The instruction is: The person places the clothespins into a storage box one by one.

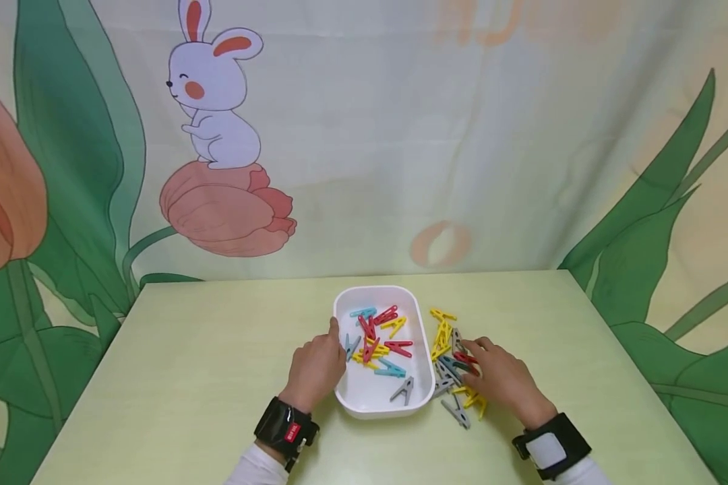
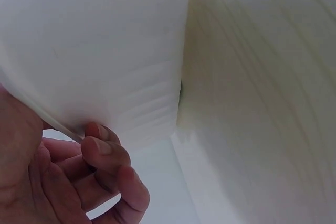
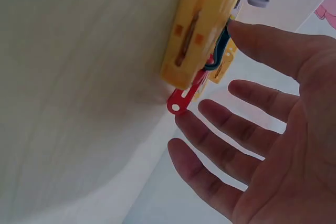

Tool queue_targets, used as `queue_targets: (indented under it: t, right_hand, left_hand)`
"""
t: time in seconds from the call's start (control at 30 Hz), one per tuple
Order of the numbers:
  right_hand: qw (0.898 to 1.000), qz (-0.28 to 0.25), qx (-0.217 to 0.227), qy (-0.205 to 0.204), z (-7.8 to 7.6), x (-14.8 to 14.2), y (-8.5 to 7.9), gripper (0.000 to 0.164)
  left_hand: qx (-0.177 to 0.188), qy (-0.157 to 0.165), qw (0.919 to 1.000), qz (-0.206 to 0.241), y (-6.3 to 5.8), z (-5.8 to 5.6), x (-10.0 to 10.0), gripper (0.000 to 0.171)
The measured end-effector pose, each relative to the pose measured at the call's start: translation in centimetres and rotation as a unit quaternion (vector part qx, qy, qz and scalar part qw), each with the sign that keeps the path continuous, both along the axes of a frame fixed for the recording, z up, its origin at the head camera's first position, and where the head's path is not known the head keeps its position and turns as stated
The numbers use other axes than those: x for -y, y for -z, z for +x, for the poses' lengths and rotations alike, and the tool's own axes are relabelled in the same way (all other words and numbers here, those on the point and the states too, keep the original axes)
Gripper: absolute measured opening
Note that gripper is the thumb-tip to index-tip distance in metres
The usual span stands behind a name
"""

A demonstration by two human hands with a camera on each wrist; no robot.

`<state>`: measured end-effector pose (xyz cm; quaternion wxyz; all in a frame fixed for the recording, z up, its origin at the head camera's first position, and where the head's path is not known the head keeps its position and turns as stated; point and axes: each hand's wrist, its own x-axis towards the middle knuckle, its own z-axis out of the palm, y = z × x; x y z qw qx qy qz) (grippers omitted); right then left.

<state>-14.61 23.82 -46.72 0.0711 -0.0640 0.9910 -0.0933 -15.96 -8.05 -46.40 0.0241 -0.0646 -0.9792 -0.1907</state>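
In the head view, a white tub (image 1: 364,391) stands at the lower centre of the frame, with red, yellow, blue and grey pegs inside (image 1: 398,348). The left hand (image 1: 317,369) grips its left rim. Just beside its right wall lies a heap of loose pegs (image 1: 441,337), the right hand (image 1: 503,377) at the heap's right edge. The pegs look like light, hard plastic, smooth and likely to slide over one another; a single handle end should be the easiest pinch.

In the left wrist view, fingers curl at the rim, lower left; the thumb cannot be made out. The thin wall seems light and slightly flexible, so the rim suits holding.

In the right wrist view, the fingers spread apart, pinching nothing, the thumb tip at a dark green peg (image 3: 220,48), upper centre. The yellow peg (image 3: 194,30) beside it offers broad, flat sides to grasp.
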Motion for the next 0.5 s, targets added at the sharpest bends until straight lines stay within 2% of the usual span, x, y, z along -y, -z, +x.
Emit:
queue_targets:
  t: [0.33, 0.5]
  right_hand:
    - [0.999, -0.003, -0.027, -0.02, 0.6, -0.2, 0.7, 0.041]
    - [0.998, -0.004, -0.05, -0.026, 0.4, -0.3, 1.1, 0.033]
  left_hand:
    - [0.009, 0.001, 1.0, -0.003, 0.1, 0.1, -0.1, 0.06]
    - [-0.003, 0.0, 1.0, -0.004, 0.1, 0.0, -0.1, 0.059]
